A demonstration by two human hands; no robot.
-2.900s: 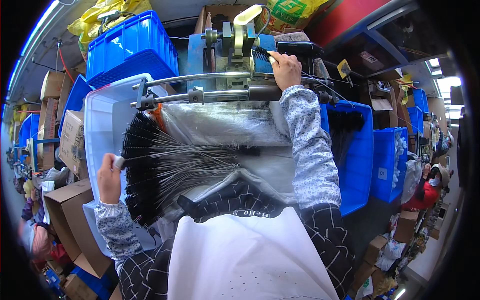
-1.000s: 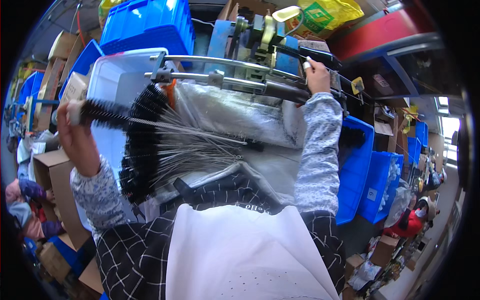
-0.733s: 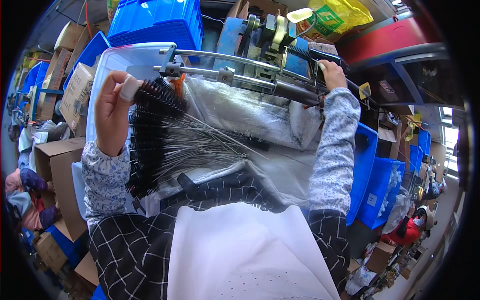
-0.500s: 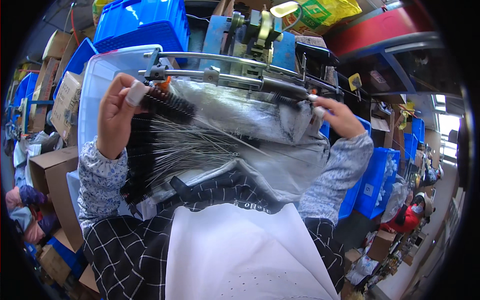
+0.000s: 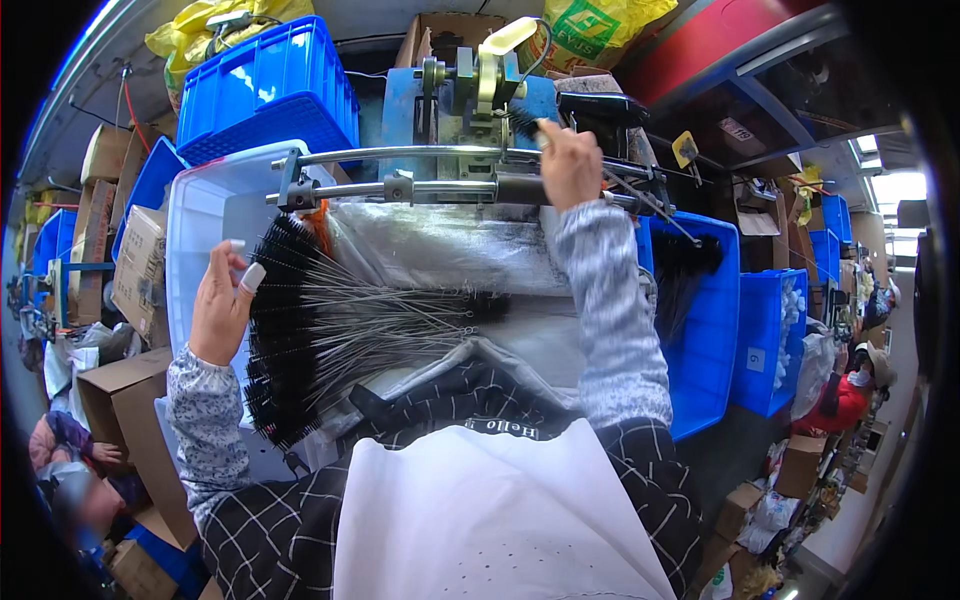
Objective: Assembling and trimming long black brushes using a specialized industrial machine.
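Note:
My right hand [image 5: 572, 168], fingers closed, is up at the bench machine [image 5: 490, 90] and grips a small black bristle brush [image 5: 523, 123] by its end. The rest of that brush is hidden by the hand and the machine. On the left, my left hand [image 5: 222, 305] is open and holds nothing, with white covers on its fingertips. It hovers beside a pile of black wire brushes [image 5: 285, 340]. Their thin twisted-wire stems [image 5: 390, 305] point right across my lap, over a grey-white cloth [image 5: 450, 245].
Two steel rails [image 5: 420, 187] run crosswise in front of the machine. A white tub [image 5: 190, 210] and a blue crate [image 5: 265, 90] stand at the left. At the right, a blue bin [image 5: 710, 350] holds more black brushes. Other people work farther off on both sides.
My left hand has let go of the brushes it held and drawn back left and down. My right hand has moved left and up to the machine with a brush.

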